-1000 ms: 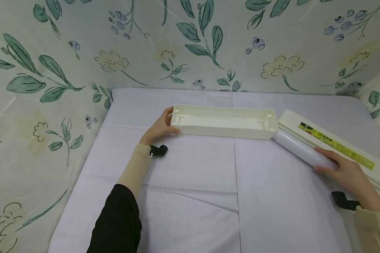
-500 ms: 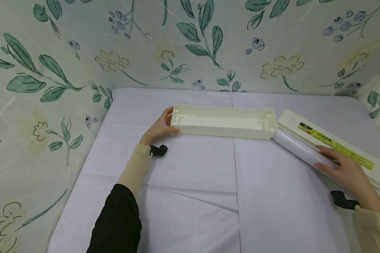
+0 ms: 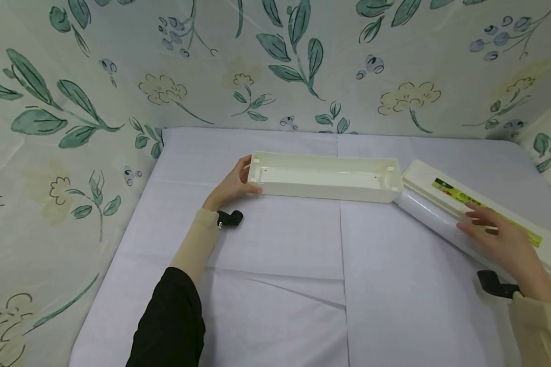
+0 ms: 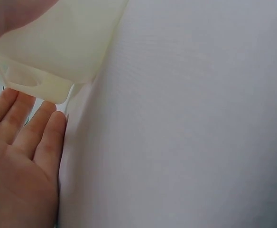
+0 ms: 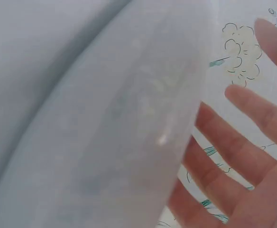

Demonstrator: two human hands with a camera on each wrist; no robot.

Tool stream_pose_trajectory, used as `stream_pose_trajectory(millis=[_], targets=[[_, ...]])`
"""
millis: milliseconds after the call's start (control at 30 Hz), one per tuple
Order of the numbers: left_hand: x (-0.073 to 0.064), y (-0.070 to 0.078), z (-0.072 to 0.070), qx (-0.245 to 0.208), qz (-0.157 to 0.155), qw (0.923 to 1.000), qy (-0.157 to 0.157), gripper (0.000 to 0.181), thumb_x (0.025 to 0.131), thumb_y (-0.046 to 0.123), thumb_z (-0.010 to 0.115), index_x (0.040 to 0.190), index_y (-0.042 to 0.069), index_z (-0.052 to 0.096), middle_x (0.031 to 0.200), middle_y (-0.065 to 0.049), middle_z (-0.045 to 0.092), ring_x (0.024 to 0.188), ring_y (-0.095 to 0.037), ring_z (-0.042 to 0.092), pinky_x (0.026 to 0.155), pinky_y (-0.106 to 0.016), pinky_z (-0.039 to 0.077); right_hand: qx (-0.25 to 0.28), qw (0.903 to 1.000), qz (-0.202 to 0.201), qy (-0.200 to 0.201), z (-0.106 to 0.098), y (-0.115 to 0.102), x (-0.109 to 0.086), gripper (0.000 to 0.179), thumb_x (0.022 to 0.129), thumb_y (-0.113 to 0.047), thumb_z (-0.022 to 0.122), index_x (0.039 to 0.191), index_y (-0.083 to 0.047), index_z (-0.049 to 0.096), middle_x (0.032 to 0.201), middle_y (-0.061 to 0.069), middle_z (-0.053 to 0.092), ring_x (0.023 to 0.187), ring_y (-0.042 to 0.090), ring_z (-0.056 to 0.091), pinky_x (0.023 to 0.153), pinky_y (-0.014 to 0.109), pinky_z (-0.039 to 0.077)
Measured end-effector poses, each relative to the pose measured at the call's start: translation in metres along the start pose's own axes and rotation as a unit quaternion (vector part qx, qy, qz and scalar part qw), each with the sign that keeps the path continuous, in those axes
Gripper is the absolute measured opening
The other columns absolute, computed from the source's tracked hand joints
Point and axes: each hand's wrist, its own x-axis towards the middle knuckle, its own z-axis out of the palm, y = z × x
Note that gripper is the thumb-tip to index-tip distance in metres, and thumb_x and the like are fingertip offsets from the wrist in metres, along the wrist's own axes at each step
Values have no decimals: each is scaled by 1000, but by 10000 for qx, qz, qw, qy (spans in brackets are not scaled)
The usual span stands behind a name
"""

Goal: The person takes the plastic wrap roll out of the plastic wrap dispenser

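A cream plastic open-topped box [image 3: 323, 189] lies on the table's far half. My left hand [image 3: 231, 184] holds its left end, thumb along the near wall and fingers round behind. In the left wrist view, the fingertips meet the box's end [image 4: 58, 88]. On the right, a shiny roll of plastic wrap [image 3: 424, 210] lies slanted, its far end at the box's right corner. My right hand [image 3: 507, 242] hovers over the roll's near part, fingers spread and loosely bent. The right wrist view shows those fingers [image 5: 235, 145] beside the translucent roll with nothing pinched between them.
A long cream lid [image 3: 420, 176] with a yellow-green label [image 3: 454, 193] lies along the roll's far side. White cloth [image 3: 275, 295] covers the table. A floral curtain [image 3: 202, 56] hangs behind it and at the sides.
My right hand has let go of the roll of plastic wrap; its fingers have spread and lifted slightly up off it. The left hand and the box have stayed still.
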Motion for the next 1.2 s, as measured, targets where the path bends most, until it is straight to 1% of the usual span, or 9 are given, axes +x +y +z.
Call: stream_pose_trajectory(millis=[167,433,533,667,767,833,933,1033,1200], targets=[[0,-1,-1,-33,-10,10000,17,101,75,-6,73,152,10,10,156,-12,18,140,-28,24,109,-46,26,43,9995,57,293,-6,-9,4,69,98,-35,54,149,1,26,127,39,44,111,54,41,86,66,37],[12,-23,-9,21,5,9999,138,101,75,-1,76,152,18,13,155,-7,22,137,-25,30,109,-45,27,78,9985,269,463,-11,-18,11,75,97,-39,53,151,0,18,139,38,31,111,61,39,83,69,37],[12,-25,-9,143,40,9998,124,100,77,1,76,152,19,12,155,-6,22,137,-24,30,108,-44,28,2,9981,205,573,-7,-4,20,77,96,-41,54,152,-2,17,144,36,27,116,60,36,85,70,35],[11,-23,-10,178,59,9998,100,100,78,1,75,153,19,10,156,-6,19,138,-26,28,109,-46,27,-52,9968,4,802,6,32,41,81,94,-47,55,154,-12,15,148,32,23,123,55,33,87,70,33],[12,-22,-10,179,29,9998,98,101,78,1,75,153,18,9,156,-6,18,139,-26,25,110,-47,24,-41,9960,-108,888,9,39,48,82,93,-47,57,155,-15,13,150,30,21,126,54,32,88,69,34],[13,-23,-10,202,12,9997,117,102,77,2,76,153,18,9,157,-7,17,140,-27,24,110,-47,23,79,9964,-238,814,3,25,44,82,93,-42,59,154,-11,14,149,32,19,126,55,30,88,70,33],[12,-22,-9,341,96,9993,142,106,76,6,77,154,19,7,157,-7,14,141,-29,22,111,-48,22,210,9963,-446,704,-8,-11,34,79,94,-34,60,152,-3,16,148,35,18,125,57,28,89,71,30],[10,-19,-8,588,337,9976,151,112,74,12,80,154,20,2,158,-8,8,142,-31,18,111,-48,20,360,9951,-675,627,-15,-41,28,78,95,-30,59,151,2,15,150,34,13,132,55,18,99,70,19],[5,-9,-6,1494,648,9860,361,118,72,24,83,154,26,-1,159,-4,1,144,-25,4,112,-53,13,444,9914,-1031,669,-14,-67,29,81,94,-31,60,151,1,14,154,29,7,138,50,3,106,67,3]])
